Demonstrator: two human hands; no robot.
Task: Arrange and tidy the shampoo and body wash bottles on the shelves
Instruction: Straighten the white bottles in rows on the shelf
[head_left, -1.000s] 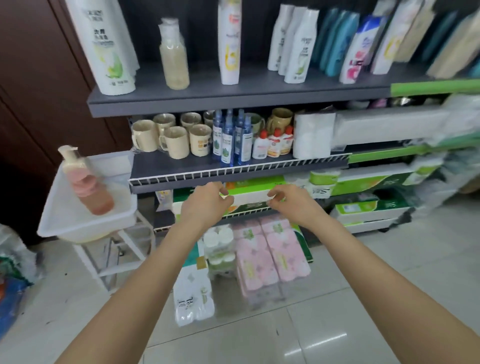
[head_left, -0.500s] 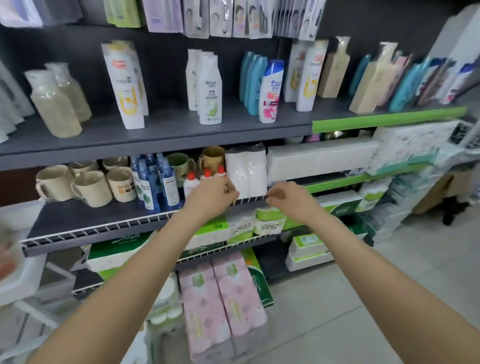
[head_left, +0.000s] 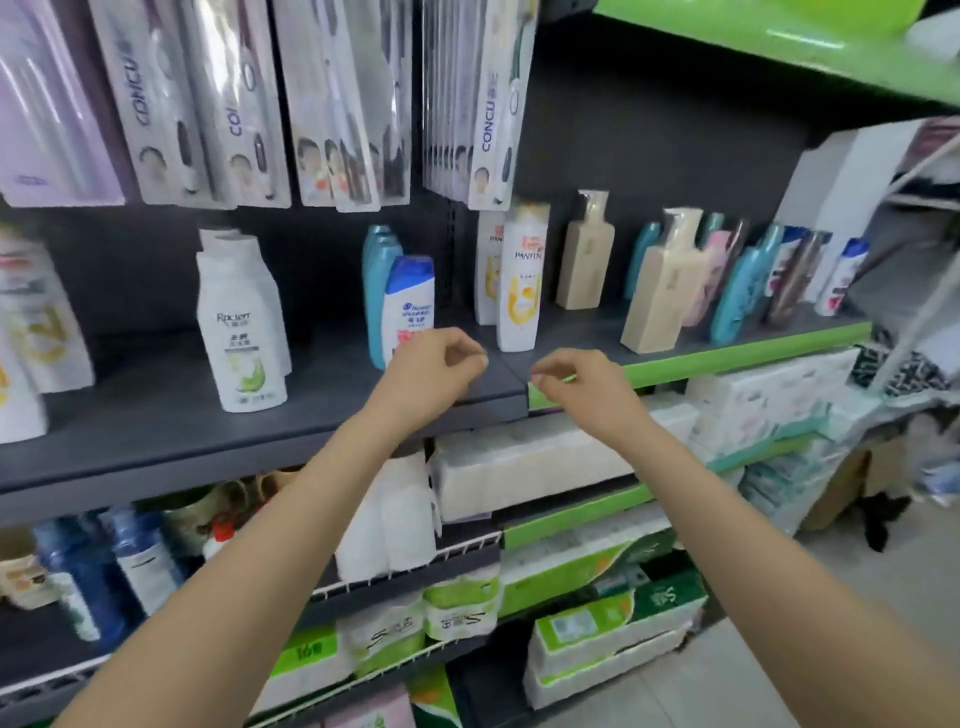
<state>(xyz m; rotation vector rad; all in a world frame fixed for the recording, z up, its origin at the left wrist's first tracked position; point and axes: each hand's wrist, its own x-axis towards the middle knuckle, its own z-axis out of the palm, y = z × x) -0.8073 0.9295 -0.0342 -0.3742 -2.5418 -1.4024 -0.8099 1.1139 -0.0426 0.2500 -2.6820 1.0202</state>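
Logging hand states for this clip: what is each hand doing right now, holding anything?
Left hand: fingers loosely curled, holding nothing, in front of the blue-capped bottle.
Right hand: fingers loosely curled, holding nothing, at the shelf edge.

Left hand (head_left: 434, 366): hovering with fingers loosely curled, holding nothing, in front of the blue-capped bottle (head_left: 411, 306).
Right hand (head_left: 582, 382): hanging by the shelf (head_left: 322, 415) edge, fingers loosely curled, holding nothing.
White bottle (head_left: 244, 343): standing upright, left of both hands.
Pantene bottle (head_left: 522, 280): standing upright behind the hands.
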